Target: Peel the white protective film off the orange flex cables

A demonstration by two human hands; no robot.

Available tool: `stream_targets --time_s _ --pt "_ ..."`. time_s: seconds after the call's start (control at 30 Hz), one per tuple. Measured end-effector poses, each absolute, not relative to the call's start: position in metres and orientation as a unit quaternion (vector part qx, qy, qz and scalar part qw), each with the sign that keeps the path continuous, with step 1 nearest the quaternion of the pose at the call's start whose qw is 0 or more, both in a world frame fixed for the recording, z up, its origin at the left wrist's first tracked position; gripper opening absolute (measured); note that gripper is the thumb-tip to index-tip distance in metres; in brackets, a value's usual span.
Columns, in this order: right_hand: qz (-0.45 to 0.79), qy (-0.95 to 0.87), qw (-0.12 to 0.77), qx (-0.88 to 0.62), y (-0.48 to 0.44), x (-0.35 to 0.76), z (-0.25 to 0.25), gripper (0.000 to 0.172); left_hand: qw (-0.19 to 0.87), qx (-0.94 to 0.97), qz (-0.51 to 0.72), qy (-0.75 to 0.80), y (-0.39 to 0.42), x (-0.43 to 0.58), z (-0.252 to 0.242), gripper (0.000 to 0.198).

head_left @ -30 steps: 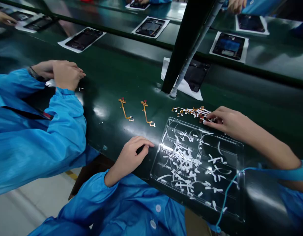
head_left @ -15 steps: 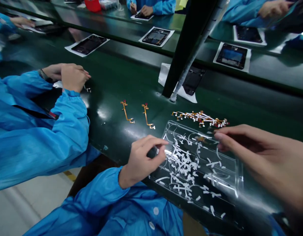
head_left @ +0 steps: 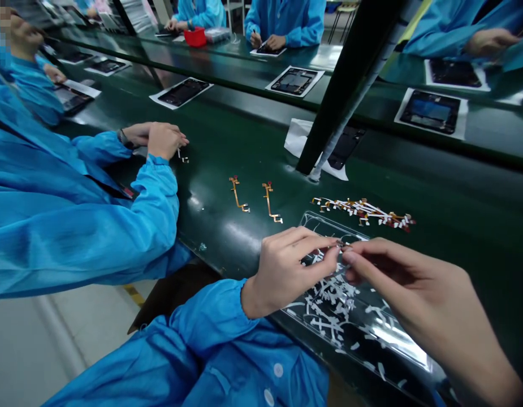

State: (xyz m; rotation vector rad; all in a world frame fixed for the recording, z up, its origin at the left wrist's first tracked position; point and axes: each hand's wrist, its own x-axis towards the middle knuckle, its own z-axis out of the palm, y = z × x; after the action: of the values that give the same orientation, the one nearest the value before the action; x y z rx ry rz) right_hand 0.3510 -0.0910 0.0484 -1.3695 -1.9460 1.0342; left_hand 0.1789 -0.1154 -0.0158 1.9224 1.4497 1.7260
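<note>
My left hand [head_left: 289,268] and my right hand [head_left: 418,297] meet fingertip to fingertip above a clear plastic tray [head_left: 407,347]. Both pinch a small flex cable part [head_left: 341,245] between them; it is mostly hidden by the fingers. The tray holds several white peeled strips [head_left: 329,299]. Just beyond it lies a pile of flex cables [head_left: 363,210] with white tabs. Two orange flex cables [head_left: 238,195] [head_left: 270,203] lie separately on the dark green bench [head_left: 227,141], left of the pile.
A co-worker in a blue coat sits at my left, hands [head_left: 161,138] together on the bench. A black post [head_left: 341,85] rises behind the pile beside a dark phone frame on white paper [head_left: 344,147]. More frames [head_left: 182,91] [head_left: 431,110] lie on the far belt, with other people behind.
My right hand left the cable pile and came toward my left hand; the left hand lifted off the bench edge. Both now pinch a small part over the tray. The view tilted up.
</note>
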Motion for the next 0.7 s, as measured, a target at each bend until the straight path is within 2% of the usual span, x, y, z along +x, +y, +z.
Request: stream_targets --time_s 0.23,0.3,0.4,0.5,0.7 --pt "0.36 -0.731 0.261 -0.517 -0.096 0.359 0.041 0.029 0.04 0.67 0.54 0.507 -0.114 0.18 -0.017 0.007" --pt "0.348 -0.72 0.264 -0.539 -0.094 0.367 0.041 0.033 0.071 0.686 0.514 0.51 -0.113 0.18 -0.02 0.008" --pt "0.353 -0.691 0.262 -0.574 -0.09 0.381 0.042 0.038 0.181 0.695 0.46 0.522 -0.112 0.18 -0.022 0.012" --pt "0.381 -0.669 0.254 -0.586 -0.089 0.386 0.04 0.04 0.26 0.677 0.456 0.516 -0.113 0.185 -0.022 0.014" --pt "0.395 -0.672 0.272 -0.564 -0.097 0.376 0.032 0.038 0.208 0.668 0.502 0.508 -0.115 0.197 -0.025 0.012"
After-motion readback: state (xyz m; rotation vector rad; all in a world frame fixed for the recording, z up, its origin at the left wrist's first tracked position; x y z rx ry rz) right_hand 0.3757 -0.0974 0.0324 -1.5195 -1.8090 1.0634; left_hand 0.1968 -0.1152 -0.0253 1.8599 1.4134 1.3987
